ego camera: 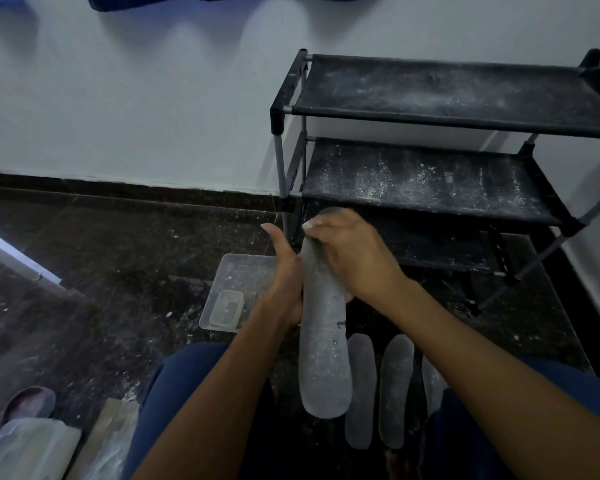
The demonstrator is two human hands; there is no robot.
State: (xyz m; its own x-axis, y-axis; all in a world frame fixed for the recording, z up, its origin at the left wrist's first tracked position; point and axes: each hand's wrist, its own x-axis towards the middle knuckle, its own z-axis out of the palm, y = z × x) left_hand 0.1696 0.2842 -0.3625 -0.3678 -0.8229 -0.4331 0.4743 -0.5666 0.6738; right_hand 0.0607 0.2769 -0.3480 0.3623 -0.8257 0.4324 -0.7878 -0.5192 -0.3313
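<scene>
A long grey shoe insole point(323, 358), speckled with white powder, stands nearly upright in front of me. My left hand point(284, 271) holds its left edge, thumb pointing up. My right hand point(350, 251) covers the upper part of the insole, fingers curled over its top, with a small white thing at the fingertips that I cannot make out. Two more grey insoles point(361, 389) point(395, 386) lie flat on the dark floor below, and a third point(430, 379) is partly hidden by my right forearm.
A clear plastic tray point(243, 271) holding a small lid-like box point(226, 308) sits on the floor left of my hands. A black shoe rack point(430, 174), dusted white, stands against the white wall at right. A shoe point(28, 403) and a plastic bag point(28, 448) lie bottom left.
</scene>
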